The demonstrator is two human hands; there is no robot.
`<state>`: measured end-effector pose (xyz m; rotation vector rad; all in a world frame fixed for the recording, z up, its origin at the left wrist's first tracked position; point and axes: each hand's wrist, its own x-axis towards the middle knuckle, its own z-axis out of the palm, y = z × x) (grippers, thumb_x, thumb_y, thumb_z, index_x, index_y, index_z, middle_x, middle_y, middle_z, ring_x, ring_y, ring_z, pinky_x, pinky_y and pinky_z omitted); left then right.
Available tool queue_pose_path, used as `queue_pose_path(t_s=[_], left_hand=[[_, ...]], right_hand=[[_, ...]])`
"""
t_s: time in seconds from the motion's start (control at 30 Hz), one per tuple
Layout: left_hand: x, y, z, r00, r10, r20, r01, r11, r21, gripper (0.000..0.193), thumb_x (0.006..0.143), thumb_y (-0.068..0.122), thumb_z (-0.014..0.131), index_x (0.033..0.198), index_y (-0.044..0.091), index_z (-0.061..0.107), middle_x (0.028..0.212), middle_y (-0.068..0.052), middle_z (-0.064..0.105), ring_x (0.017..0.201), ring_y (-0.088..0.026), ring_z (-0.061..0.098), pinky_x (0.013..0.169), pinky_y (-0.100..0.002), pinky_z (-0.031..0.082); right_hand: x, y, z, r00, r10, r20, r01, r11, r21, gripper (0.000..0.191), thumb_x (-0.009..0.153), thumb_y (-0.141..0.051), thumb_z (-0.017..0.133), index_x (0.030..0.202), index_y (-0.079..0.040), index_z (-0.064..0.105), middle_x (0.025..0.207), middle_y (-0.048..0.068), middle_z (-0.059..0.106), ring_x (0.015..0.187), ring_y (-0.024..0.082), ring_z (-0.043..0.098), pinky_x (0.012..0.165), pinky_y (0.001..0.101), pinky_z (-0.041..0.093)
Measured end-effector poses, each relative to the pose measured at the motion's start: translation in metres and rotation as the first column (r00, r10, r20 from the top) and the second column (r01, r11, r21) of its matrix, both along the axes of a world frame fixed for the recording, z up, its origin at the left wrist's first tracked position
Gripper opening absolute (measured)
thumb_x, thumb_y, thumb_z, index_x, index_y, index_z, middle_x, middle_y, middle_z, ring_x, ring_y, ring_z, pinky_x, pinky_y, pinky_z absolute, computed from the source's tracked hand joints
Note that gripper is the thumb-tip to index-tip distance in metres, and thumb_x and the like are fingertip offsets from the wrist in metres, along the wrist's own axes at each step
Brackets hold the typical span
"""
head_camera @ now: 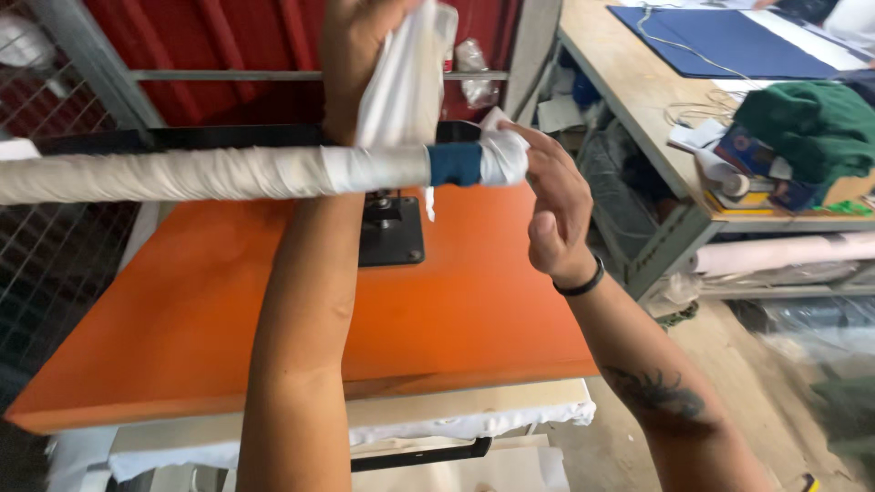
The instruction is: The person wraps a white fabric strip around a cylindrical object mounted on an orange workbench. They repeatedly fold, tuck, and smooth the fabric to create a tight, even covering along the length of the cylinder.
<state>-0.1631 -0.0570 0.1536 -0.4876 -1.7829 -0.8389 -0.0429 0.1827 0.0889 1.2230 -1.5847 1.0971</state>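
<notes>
My left hand (351, 50) is raised at the top of the view and grips a white cloth (406, 82) that hangs down onto a long handle bar (182, 173) wrapped in white tape. The bar runs across from the left and ends in a blue band (454, 164) and a white wrapped tip (503, 157). My right hand (556, 205), with a black band on the wrist, is open, its fingertips touching the wrapped tip. Below both arms lies the flat orange plate (474, 310) of a heat press.
A black bracket (392, 232) sits at the plate's middle. White fabric (483, 424) lies under the plate's front edge. At the right stands a workbench (638, 100) with blue cloth (729, 41), green cloth (811, 123) and cords. A wire mesh fence (46, 264) is at the left.
</notes>
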Motion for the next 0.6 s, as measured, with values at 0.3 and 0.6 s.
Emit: queue_pose_path(t_s=[0.3,0.6], left_hand=[[0.013,0.011,0.038,0.992,0.121,0.026,-0.123,0.983,0.138,0.021,0.106,0.019,0.062,0.114,0.001,0.065,0.099,-0.018,0.07,0.091,-0.033,0.069,0.076,-0.043,0.055],[0.03,0.016,0.046,0.989,0.144,0.027,-0.146,0.977,0.154,0.019,0.106,0.02,0.064,0.111,0.002,0.066,0.094,-0.016,0.069,0.085,-0.032,0.069,0.072,-0.043,0.054]], right_hand=[[-0.045,0.021,0.063,0.778,0.453,0.434,-0.469,0.88,-0.077,0.08,0.109,-0.067,0.033,0.131,0.004,0.063,0.124,0.016,0.072,0.116,0.023,0.069,0.106,0.035,0.053],[-0.046,-0.036,0.136,0.735,0.056,0.675,-0.252,0.948,0.195,0.042,0.1,-0.047,0.061,0.099,-0.005,0.07,0.081,0.002,0.075,0.074,0.014,0.073,0.064,0.0288,0.057]])
